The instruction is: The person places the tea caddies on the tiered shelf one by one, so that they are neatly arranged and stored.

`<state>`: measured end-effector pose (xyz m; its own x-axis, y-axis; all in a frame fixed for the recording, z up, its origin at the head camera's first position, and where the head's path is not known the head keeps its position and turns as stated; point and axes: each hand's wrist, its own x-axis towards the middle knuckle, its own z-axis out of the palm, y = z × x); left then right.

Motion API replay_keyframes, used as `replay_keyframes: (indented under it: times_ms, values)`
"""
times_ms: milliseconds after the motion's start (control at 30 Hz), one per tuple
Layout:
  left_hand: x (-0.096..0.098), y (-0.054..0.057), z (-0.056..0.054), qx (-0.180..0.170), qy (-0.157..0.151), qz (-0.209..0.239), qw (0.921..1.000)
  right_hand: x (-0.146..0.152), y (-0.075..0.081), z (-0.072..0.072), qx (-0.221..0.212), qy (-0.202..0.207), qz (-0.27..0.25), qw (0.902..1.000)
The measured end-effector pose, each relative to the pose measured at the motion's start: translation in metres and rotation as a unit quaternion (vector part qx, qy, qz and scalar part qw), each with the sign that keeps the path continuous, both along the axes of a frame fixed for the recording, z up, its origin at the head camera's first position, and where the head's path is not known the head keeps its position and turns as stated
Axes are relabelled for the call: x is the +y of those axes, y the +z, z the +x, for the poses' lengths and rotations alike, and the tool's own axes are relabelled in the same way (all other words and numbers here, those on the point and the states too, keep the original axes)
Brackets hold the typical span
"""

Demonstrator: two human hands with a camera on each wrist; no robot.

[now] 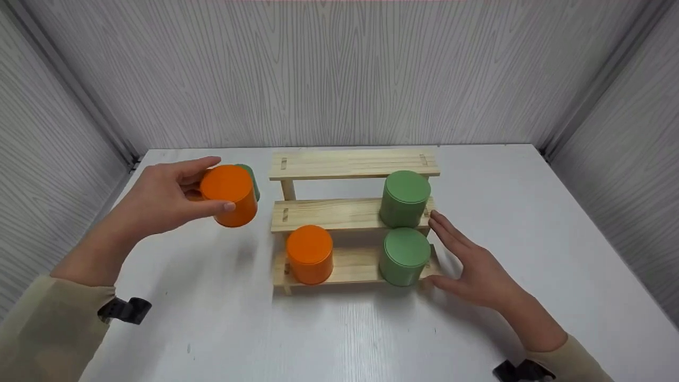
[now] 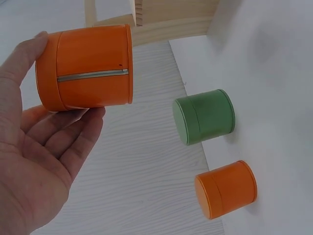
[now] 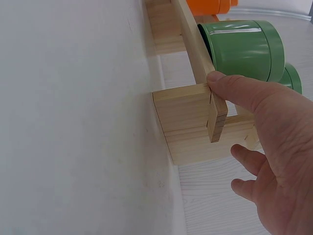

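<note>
My left hand point(image 1: 162, 196) grips an orange canister point(image 1: 238, 204) between thumb and fingers, raised to the left of a three-tier wooden rack point(image 1: 345, 213). In the left wrist view a pale strip runs along the canister's side. My right hand point(image 1: 475, 270) is at the rack's right end; its thumb touches the bottom shelf's end in the right wrist view, the other fingers extended. Another orange canister point(image 1: 310, 254) stands on the left of the bottom shelf. A green canister point(image 1: 405, 257) stands at that shelf's right, and a second green canister point(image 1: 406, 199) on the middle shelf above it.
In the left wrist view, a green canister point(image 2: 210, 116) and an orange canister point(image 2: 232, 188) stand on the white table point(image 1: 329, 339), left of the rack. The head view mostly hides them behind the held canister and hand. Grey wood-grain panels point(image 1: 339, 74) enclose the table.
</note>
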<state>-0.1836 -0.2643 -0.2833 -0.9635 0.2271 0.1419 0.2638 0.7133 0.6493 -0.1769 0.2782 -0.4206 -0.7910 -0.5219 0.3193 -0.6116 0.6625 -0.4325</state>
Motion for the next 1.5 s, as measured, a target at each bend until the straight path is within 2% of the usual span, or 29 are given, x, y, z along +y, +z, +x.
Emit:
replay_keyframes:
  times_ms: [300, 567, 833, 1100, 1300, 1500]
  values:
    - [0.017, 0.007, 0.003, 0.008, -0.024, 0.003, 0.9997, -0.001, 0.0, 0.0, 0.011, 0.004, 0.0, 0.9999]
    - [0.031, 0.01, -0.001, 0.034, -0.053, -0.001, 0.998, -0.001, -0.001, 0.0, 0.02, 0.006, -0.004, 0.9998]
    - [0.043, 0.007, -0.009, 0.029, -0.064, -0.005, 0.9975, -0.001, -0.002, -0.001, 0.02, 0.007, -0.002, 0.9998]
    - [0.058, 0.003, -0.017, 0.014, -0.072, 0.014, 0.9972, 0.0, -0.002, -0.001, 0.028, 0.008, -0.001, 0.9996]
    - [0.067, -0.001, -0.02, 0.009, -0.083, 0.014, 0.9964, -0.001, -0.002, -0.001, 0.024, 0.005, -0.004, 0.9997]
    - [0.072, -0.004, -0.022, 0.003, -0.082, 0.021, 0.9964, -0.001, -0.002, 0.0, 0.029, 0.008, -0.004, 0.9995]
